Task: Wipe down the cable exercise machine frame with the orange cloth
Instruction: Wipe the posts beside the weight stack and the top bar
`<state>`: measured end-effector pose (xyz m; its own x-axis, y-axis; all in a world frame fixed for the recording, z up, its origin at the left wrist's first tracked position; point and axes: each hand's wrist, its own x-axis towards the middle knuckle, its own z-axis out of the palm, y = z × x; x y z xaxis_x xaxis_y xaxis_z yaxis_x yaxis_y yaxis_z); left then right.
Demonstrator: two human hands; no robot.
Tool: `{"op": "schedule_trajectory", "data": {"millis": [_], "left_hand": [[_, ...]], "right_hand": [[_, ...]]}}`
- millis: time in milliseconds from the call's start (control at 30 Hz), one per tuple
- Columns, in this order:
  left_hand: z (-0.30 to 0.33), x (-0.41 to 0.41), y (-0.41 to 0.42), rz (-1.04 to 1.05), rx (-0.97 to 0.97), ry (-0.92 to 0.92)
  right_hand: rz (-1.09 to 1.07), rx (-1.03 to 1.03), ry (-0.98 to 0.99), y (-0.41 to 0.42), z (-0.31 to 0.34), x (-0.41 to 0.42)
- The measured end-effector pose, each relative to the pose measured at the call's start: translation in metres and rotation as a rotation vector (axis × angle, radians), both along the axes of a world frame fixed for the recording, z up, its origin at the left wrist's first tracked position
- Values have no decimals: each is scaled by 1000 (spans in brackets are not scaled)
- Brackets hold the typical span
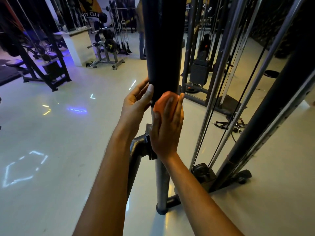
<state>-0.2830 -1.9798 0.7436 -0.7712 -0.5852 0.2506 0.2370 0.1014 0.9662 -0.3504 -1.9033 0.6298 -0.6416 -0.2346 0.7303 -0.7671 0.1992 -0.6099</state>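
A thick black padded post (162,45) of the cable machine rises in the centre, with a thinner grey metal pole (162,181) below it running down to the floor. My left hand (136,103) grips the lower end of the black padding from the left, thumb on its front. My right hand (167,126) presses the bunched orange cloth (162,103) against the pole just under the padding, fingers stretched upward over the cloth. A black bracket arm (139,149) joins the pole below my right hand.
Slanted chrome guide rods and cables (226,92) and a perforated black frame upright (269,116) stand at the right. A weight stack (201,72) sits behind. Strap handles (228,125) lie on the glossy pale floor (68,142). Benches and a plate rack (107,48) stand at the far left.
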Motion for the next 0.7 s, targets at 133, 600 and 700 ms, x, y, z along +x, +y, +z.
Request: {"op": "schedule_trajectory", "data": {"millis": [133, 600, 700], "left_hand": [[-6, 0, -1, 3, 12, -15], [-22, -1, 3, 21, 29, -28], [-33, 2, 6, 21, 43, -39]], "right_hand": [[3, 152, -17, 16, -75, 5], [63, 13, -28, 9, -12, 1], [60, 95, 76, 21, -47, 14]]}}
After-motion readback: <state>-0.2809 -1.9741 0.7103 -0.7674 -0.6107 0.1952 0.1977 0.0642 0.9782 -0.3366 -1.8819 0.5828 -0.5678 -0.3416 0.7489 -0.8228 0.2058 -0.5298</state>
